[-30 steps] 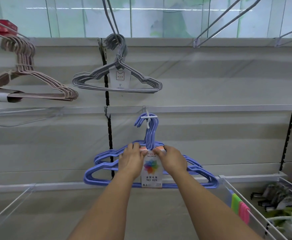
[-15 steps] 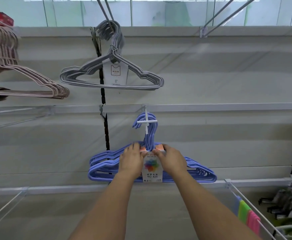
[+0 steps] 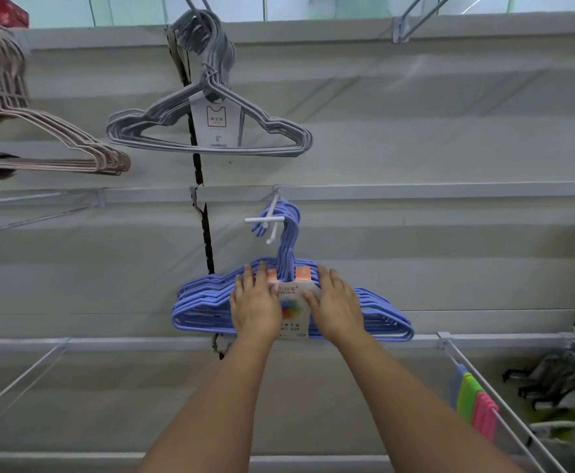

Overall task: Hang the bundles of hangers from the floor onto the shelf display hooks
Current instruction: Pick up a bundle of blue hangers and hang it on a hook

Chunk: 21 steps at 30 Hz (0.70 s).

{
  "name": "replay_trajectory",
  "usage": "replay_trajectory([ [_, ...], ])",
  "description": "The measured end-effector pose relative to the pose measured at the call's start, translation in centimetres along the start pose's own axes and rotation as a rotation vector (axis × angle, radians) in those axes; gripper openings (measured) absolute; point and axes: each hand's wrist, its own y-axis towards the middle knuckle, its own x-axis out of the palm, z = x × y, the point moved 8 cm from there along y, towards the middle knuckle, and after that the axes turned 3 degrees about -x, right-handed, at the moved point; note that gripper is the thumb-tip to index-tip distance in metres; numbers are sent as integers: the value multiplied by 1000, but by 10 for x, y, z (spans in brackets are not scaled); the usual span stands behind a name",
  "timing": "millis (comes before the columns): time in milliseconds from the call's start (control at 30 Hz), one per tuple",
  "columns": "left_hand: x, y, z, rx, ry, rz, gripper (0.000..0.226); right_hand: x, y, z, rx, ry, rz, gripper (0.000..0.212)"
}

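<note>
Across the whole view ran the shelf (image 3: 415, 191), its pale back panel filling most of the frame and a white rail crossing at mid-height. From that rail stuck out a white hook (image 3: 272, 220) with a short crossbar near its tip. On it hung the blue bundle (image 3: 381, 319) of hangers, their necks crowded close to the hook's outer end. Higher up, a grey bundle (image 3: 207, 131) hung from another hook, and a pink bundle (image 3: 57, 155) hung at the far left. At the lower right, a wire basket (image 3: 477, 373) held coloured clips.

Both hands lay against the front of the blue bundle, either side of its label (image 3: 292, 312). The left hand (image 3: 255, 305) had its fingers spread and fairly straight over the hangers' shoulders; the right hand (image 3: 337, 308) rested likewise, fingers extended. Neither grip was closed round anything: both were apart, touching rather than holding.

The bundle seemed hung, with the hands steadying or squaring it. The risk lay at the hook's tip: with the necks so near the end, a pull outward as the hands left might slide the bundle off. An uneven push could also leave it swinging or skewed.
</note>
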Motion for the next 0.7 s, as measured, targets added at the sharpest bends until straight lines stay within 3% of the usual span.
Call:
replay_trajectory([
  [200,-3,-29,-6,19,-26,56,61,-2,-31,11,-13,-45,-20,63],
  [367,2,-56,-15,-8,-68,12,63,-9,-61,18,-23,-47,-13,62],
  [700,37,-135,-31,86,-143,-248,60,4,-156,43,133,-93,-11,51],
])
